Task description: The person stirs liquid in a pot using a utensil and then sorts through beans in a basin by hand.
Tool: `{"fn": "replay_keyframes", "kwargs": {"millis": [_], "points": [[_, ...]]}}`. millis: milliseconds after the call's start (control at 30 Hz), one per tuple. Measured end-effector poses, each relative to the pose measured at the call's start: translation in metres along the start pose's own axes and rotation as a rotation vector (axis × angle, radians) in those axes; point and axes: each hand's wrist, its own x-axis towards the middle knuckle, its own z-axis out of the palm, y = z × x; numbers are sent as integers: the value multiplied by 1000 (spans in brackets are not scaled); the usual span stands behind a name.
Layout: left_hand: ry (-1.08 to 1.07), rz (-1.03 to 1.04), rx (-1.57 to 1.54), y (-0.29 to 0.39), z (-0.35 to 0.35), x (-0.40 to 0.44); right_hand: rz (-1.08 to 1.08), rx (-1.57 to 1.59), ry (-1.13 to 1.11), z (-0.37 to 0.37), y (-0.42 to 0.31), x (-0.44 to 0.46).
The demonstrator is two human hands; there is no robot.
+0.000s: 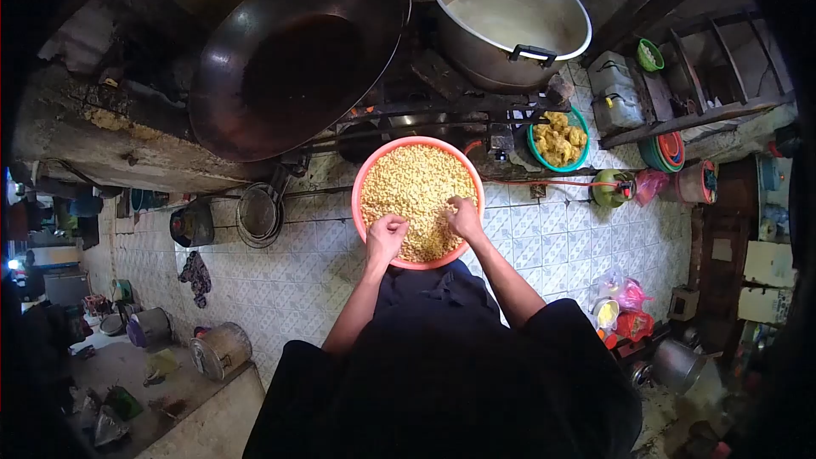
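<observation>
A round pink-red basin (pixel 358 195) full of small pale yellow beans or grains (pixel 416 178) is at the person's lap. Over the lower left part of the grains is my left hand (pixel 387 236), its fingers curled and pressed together; whether anything is between them is too small to tell. My right hand (pixel 463 218) is at the right side of the basin, fingertips pointing down at the grains, its finger gap partly hidden. A darker hollow in the grains lies between the two hands.
Beyond the basin are a large dark wok (pixel 297 76) and a big metal pot (pixel 510 25). A green-rimmed bowl (pixel 535 146) of yellowish food stands right of the basin, near a green gas cylinder (pixel 608 191). Patterned tiles (pixel 544 246) cover the floor.
</observation>
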Motion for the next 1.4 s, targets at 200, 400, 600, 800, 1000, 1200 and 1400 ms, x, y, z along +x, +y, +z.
{"fn": "replay_keyframes", "kwargs": {"millis": [200,400,600,800,1000,1200,1400], "points": [[-16,109,62,-34,-16,26,19,-20,107,14,-18,31],[-169,114,-25,-40,-20,58,-23,-159,112,44,-34,41],[-201,232,60,-60,-6,86,219,62,144,39,-43,16],[-236,431,4,-41,-11,90,199,40,287,39,-40,-7],[-162,539,168,-32,16,97,81,-50,302,49,-56,-10],[-99,583,310,-31,35,88,39,-34,223,45,-47,-2],[-134,161,-293,-29,39,85,11,180,35,30,-60,11]]}}
